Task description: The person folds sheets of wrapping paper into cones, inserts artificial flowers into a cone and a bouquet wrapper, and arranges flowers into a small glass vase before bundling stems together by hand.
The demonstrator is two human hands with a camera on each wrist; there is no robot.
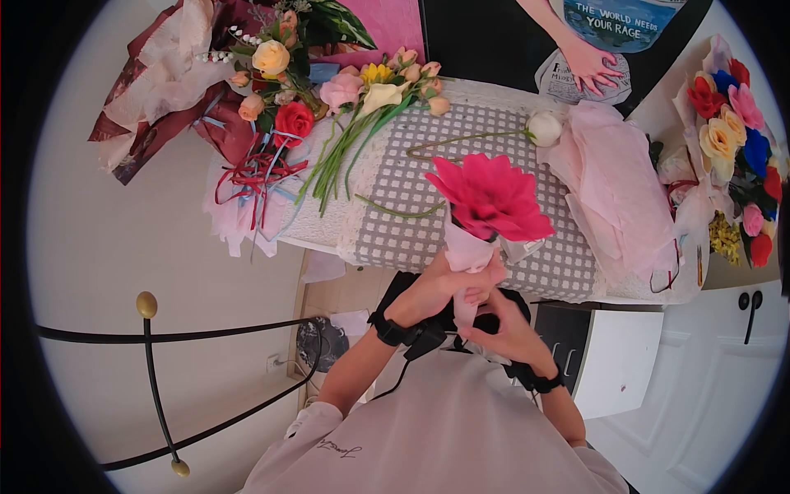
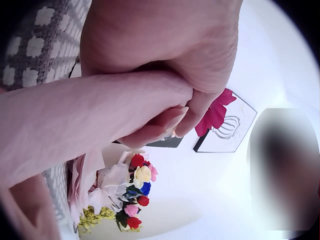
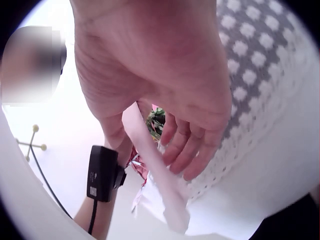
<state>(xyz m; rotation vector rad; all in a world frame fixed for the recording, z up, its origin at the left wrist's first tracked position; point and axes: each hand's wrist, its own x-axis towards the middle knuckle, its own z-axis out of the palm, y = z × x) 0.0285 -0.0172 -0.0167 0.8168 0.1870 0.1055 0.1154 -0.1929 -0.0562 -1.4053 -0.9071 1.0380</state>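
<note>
A large magenta flower (image 1: 492, 198), its stem wrapped in pale pink paper (image 1: 467, 251), stands above the near table edge in the head view. My left hand (image 1: 448, 286) grips the wrap below the bloom. Lower down, my right hand (image 1: 506, 329) has its thumb and bent fingers around the narrow end of the paper. In the right wrist view, the paper strip (image 3: 152, 150) passes between the right hand's (image 3: 160, 75) thumb and fingers. Part of the bloom (image 2: 214, 116) shows beyond my left hand (image 2: 165, 40) in the left wrist view. The stem is hidden.
On the checked cloth (image 1: 403, 235) lie a white flower (image 1: 543, 128) with a bent stem and folded pink paper (image 1: 617, 189). Mixed flowers (image 1: 383, 95) lie back left; a wrapped bouquet (image 1: 732, 136) stands right. A forearm and hand (image 1: 588, 62) show across the table.
</note>
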